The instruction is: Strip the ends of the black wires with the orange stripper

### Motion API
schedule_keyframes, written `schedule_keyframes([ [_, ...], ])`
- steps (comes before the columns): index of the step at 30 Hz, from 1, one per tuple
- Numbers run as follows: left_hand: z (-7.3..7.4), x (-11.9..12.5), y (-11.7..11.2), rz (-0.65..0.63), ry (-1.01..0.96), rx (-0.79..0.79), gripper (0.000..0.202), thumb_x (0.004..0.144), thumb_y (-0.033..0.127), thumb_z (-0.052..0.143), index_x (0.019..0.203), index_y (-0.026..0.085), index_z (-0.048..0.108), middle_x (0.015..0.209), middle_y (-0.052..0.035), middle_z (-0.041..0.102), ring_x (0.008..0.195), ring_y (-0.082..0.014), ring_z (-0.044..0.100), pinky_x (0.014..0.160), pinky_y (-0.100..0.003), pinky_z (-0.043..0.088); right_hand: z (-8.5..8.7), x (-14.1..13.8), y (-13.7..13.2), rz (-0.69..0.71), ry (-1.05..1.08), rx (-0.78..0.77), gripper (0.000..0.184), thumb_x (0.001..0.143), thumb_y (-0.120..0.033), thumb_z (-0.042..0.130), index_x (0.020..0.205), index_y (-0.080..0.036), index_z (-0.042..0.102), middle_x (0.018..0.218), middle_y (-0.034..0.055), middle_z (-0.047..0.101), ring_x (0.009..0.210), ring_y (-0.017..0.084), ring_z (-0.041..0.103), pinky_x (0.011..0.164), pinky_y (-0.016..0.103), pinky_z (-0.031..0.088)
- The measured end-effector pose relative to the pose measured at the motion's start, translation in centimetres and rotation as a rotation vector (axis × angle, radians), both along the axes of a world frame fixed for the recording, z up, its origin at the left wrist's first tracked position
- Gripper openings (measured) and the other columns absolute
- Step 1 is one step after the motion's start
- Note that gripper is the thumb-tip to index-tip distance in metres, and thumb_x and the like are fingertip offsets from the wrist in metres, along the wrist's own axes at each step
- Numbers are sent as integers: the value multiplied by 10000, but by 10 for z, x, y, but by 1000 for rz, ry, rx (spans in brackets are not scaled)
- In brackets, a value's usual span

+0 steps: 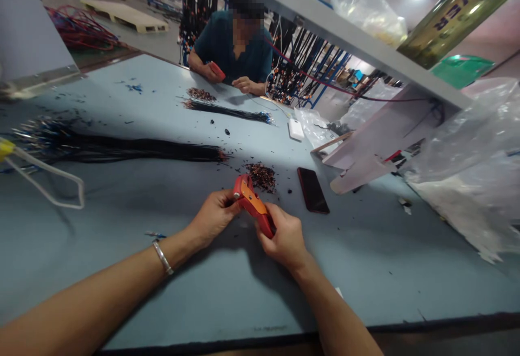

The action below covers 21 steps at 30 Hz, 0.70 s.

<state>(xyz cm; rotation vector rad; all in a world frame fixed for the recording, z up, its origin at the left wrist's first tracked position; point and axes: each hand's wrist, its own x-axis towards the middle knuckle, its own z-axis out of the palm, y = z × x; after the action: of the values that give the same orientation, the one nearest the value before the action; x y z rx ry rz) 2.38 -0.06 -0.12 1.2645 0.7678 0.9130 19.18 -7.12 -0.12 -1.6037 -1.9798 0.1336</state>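
Observation:
My right hand [286,237] is closed around the grip of a red and orange wire stripper [252,198], held just above the table. At the head of the tool, my left hand [216,215] pinches its fingertips together; what sits between them is hidden. A blue-tipped wire end [155,234] shows beside my left wrist. Just beyond the tool lies a pile of small copper and black scraps [262,176]. Farther left stretches a thick bundle of black wires [142,149], with metal and blue ends at its left and reddish ends at its right.
A phone [312,190] lies to the right, near a white box [296,129]. Across the table [390,291], a co-worker [233,47] holds a red tool behind a smaller wire bundle [227,111]. Plastic bags [467,182] crowd the right side. A white wire frame [60,188] juts in at left.

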Motion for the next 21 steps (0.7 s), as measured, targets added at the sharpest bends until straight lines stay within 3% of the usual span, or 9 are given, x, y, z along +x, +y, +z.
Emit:
schedule_keyframes([
  [7, 1, 3, -1, -11, -34, -23, 282, 715, 406, 697, 801, 139, 719, 749, -24, 701, 691, -153, 585, 702, -258, 453, -6, 0, 0, -30, -34, 33, 231, 678, -179, 499, 894, -156, 577, 685, 51, 643, 561, 185, 581, 547, 267, 416],
  [12, 5, 0, 2, -2, 21, 32, 248, 758, 379, 640, 804, 146, 712, 779, -29, 704, 722, -159, 592, 710, -258, 449, 1, -2, 2, -43, 171, -56, 188, 706, -205, 521, 884, -168, 569, 624, -9, 562, 518, 146, 499, 551, 257, 397],
  [15, 8, -4, 5, 70, 156, 81, 228, 774, 359, 605, 782, 148, 692, 732, -12, 681, 697, -155, 581, 666, -245, 438, 9, 0, -1, -17, 475, -206, 153, 731, -253, 582, 864, -178, 574, 660, -17, 554, 570, 141, 505, 595, 260, 423],
  [21, 7, -6, 8, 170, 328, 241, 224, 807, 313, 506, 862, 163, 663, 784, -3, 671, 759, -164, 577, 702, -247, 426, 16, 2, -14, 338, 1421, -682, 380, 749, -308, 605, 1097, -161, 564, 885, 62, 627, 735, 206, 631, 673, 344, 497],
])
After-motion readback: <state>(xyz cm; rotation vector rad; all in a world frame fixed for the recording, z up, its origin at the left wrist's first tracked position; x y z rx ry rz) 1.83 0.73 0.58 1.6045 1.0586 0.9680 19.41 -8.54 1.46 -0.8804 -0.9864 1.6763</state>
